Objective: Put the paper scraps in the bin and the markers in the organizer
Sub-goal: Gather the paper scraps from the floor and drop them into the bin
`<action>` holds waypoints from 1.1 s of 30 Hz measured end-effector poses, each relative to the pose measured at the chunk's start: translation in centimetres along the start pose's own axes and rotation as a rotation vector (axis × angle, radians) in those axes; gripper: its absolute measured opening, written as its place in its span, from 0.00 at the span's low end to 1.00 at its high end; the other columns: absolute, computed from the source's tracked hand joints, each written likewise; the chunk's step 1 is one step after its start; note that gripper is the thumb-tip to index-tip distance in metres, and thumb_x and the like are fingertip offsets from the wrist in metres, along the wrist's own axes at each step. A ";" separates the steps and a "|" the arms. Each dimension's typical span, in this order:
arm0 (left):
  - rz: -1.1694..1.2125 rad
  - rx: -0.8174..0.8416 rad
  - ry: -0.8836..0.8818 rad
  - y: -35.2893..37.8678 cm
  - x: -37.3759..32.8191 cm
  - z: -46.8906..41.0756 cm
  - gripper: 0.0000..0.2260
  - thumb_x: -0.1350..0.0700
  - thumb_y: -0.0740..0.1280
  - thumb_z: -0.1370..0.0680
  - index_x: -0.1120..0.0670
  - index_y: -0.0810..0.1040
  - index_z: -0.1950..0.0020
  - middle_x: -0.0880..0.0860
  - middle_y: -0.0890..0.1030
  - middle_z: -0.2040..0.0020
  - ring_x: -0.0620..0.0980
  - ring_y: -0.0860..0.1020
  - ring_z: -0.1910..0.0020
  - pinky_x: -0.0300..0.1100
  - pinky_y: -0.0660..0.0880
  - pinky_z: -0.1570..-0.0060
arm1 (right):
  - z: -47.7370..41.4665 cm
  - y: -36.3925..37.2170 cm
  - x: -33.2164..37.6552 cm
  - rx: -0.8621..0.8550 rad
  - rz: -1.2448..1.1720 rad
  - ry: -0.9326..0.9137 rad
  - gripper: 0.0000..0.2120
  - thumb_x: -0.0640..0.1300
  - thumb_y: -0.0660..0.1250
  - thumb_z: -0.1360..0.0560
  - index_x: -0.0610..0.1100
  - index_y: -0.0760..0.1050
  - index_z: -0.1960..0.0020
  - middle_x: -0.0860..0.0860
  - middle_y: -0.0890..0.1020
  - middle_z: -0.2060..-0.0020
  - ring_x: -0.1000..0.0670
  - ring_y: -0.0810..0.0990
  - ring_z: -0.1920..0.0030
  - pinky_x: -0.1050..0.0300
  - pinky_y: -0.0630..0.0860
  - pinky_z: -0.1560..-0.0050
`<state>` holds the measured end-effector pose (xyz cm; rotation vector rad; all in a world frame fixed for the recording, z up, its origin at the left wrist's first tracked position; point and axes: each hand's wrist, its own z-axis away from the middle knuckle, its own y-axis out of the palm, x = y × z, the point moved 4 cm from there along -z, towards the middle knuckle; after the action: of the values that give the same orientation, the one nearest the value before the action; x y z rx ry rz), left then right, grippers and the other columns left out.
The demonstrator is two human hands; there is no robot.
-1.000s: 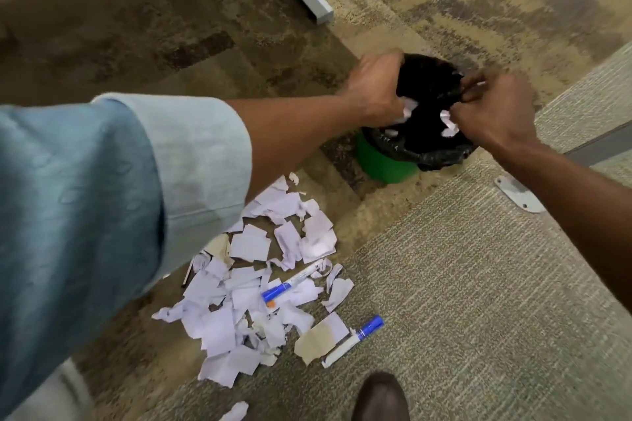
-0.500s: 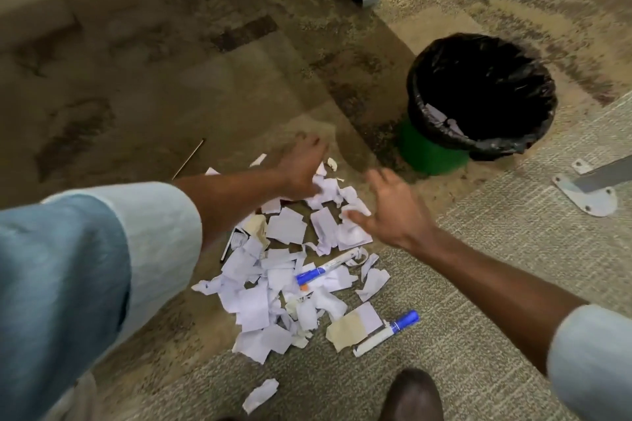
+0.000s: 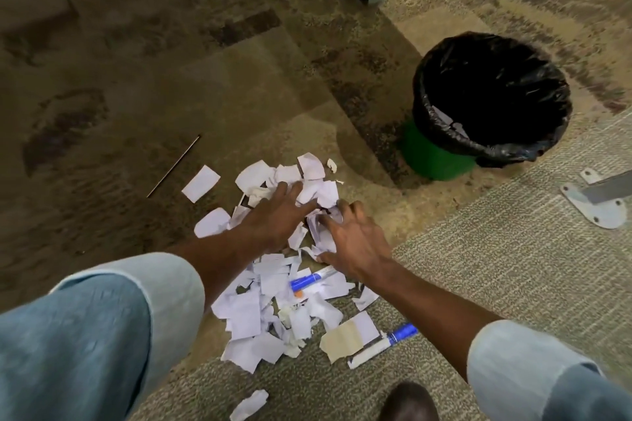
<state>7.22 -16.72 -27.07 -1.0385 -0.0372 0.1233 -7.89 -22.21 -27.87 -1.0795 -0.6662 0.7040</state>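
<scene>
Hands on scraps point(image 3: 253, 311), far end of pile.
Your left hand point(image 3: 273, 215) presses flat, fingers straight, likely herding paper toward your right hand point(image 3: 359, 243), which curls round a clump; bin point(image 3: 434, 161) near, beyond. Markers point(image 3: 313, 280) lie untouched, nearer you.

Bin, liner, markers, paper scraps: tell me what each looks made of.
Bin: smooth, evenly green wall, probably moulded plastic.
Liner: thin black plastic film, glossy and crinkled, folded over the rim.
Markers: white barrels with blue caps, likely hard plastic with a slight sheen.
Paper scraps: matte white paper with torn edges; the tan piece may be card.
</scene>
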 end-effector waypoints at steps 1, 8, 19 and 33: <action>0.016 -0.010 0.009 0.0 0.0 0.1 0.44 0.54 0.79 0.27 0.43 0.58 0.18 0.58 0.51 0.16 0.63 0.53 0.18 0.56 0.71 0.28 | 0.1 0.0 0.1 0.002 -0.004 -0.014 0.31 0.65 0.71 0.27 0.55 0.69 0.28 0.43 0.69 0.28 0.40 0.67 0.31 0.44 0.79 0.43; 0.221 -0.098 -0.044 -0.4 -0.6 0.9 0.17 0.54 0.74 0.22 0.52 0.77 0.35 0.55 0.75 0.34 0.55 0.78 0.40 0.48 0.82 0.47 | 0.9 -0.5 -1.4 -0.075 -0.121 -0.023 0.16 0.38 0.67 0.21 0.47 0.80 0.35 0.44 0.76 0.36 0.42 0.75 0.36 0.47 0.82 0.49; 0.344 -0.389 0.080 -8.2 -1.3 -0.3 0.12 0.69 0.68 0.27 0.56 0.86 0.51 0.56 0.84 0.54 0.56 0.82 0.53 0.50 0.79 0.54 | 2.0 -6.6 -4.8 -0.326 -0.378 0.112 0.19 0.29 0.72 0.28 0.48 0.86 0.44 0.50 0.80 0.51 0.48 0.81 0.53 0.54 0.83 0.53; 0.612 -0.817 0.137 -29.1 -8.0 -3.6 0.06 0.59 0.76 0.25 0.55 0.87 0.48 0.51 0.87 0.54 0.44 0.83 0.56 0.33 0.78 0.62 | 5.2 -25.9 -15.1 -0.879 -0.385 0.466 0.09 0.41 0.77 0.26 0.47 0.87 0.46 0.48 0.88 0.55 0.46 0.84 0.64 0.65 0.72 0.69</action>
<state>2.00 -35.34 -3.62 -1.8488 0.3880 0.6291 -16.41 -39.11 -4.05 -1.7741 -0.7564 -0.2295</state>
